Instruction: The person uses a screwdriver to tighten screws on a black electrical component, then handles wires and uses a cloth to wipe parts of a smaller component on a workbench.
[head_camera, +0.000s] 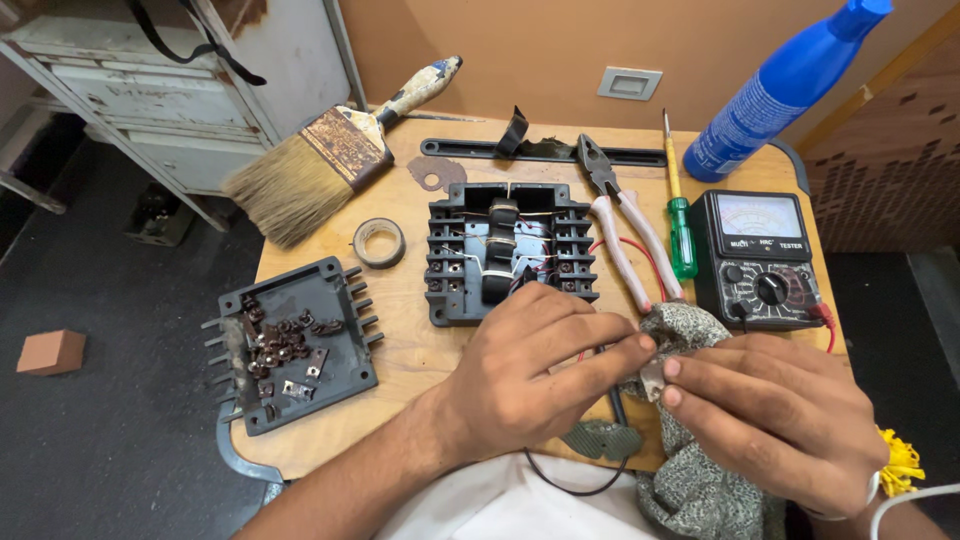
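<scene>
Wooden bench (420, 350): left hand (530, 365) and right hand (775, 410) meet fingertip to fingertip, pinching a small metal piece (652, 378) in grey speckled cloth (690, 335), just before the terminal block (510, 250).

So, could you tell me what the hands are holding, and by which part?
Both hands, left hand and right hand, pinch a small metal piece by its edges between fingertips, with the speckled cloth behind it.

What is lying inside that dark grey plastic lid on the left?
The dark grey plastic lid holds a heap of small rusty metal clips. Whatever lies beneath the heap is covered.
</scene>
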